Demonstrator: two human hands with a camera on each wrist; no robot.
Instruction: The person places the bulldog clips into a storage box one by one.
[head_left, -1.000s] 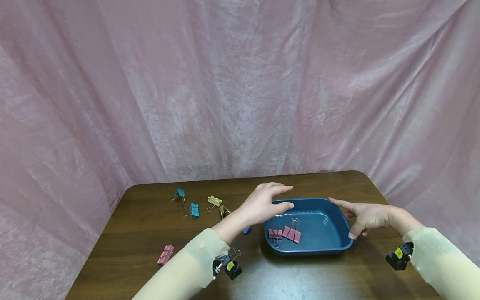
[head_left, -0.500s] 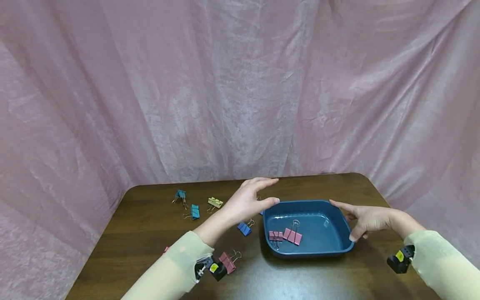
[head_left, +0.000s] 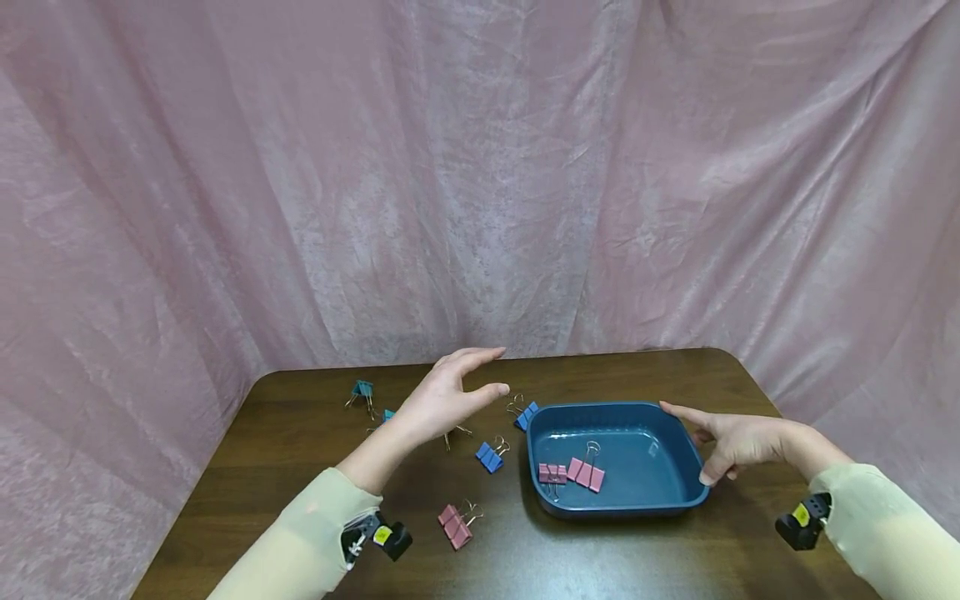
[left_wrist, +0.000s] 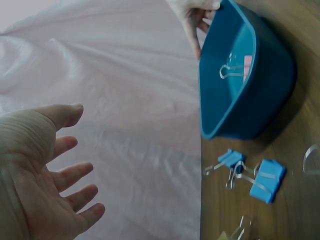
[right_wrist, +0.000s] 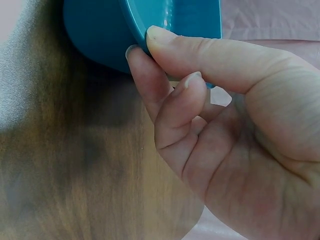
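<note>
My left hand (head_left: 441, 402) hangs over the left-middle of the table, fingers spread and empty, thumb apart from them. Wire handles of a clip show just beneath it; its body is hidden. My right hand (head_left: 742, 437) pinches the right rim of a blue rectangular tray (head_left: 645, 471); in the right wrist view, the thumb lies on the inner side and a finger outside. Inside the tray's left part lie a pink binder clip (head_left: 552, 473) and a second pink binder clip (head_left: 586, 475). Left of the tray are a blue binder clip (head_left: 490, 457) and another blue binder clip (head_left: 527, 416).
A larger pink binder clip (head_left: 455, 527) lies near the front. A teal binder clip (head_left: 363, 389) stands at the back left, with another teal binder clip (head_left: 387, 415) partly behind my left forearm. A pink curtain (head_left: 465, 167) hangs behind the brown table (head_left: 247, 483).
My left hand has moved left, away from above the tray, uncovering the blue clips and the front pink clip. The yellow clips and the left pink clip are now covered. My right hand stays on the rim.
</note>
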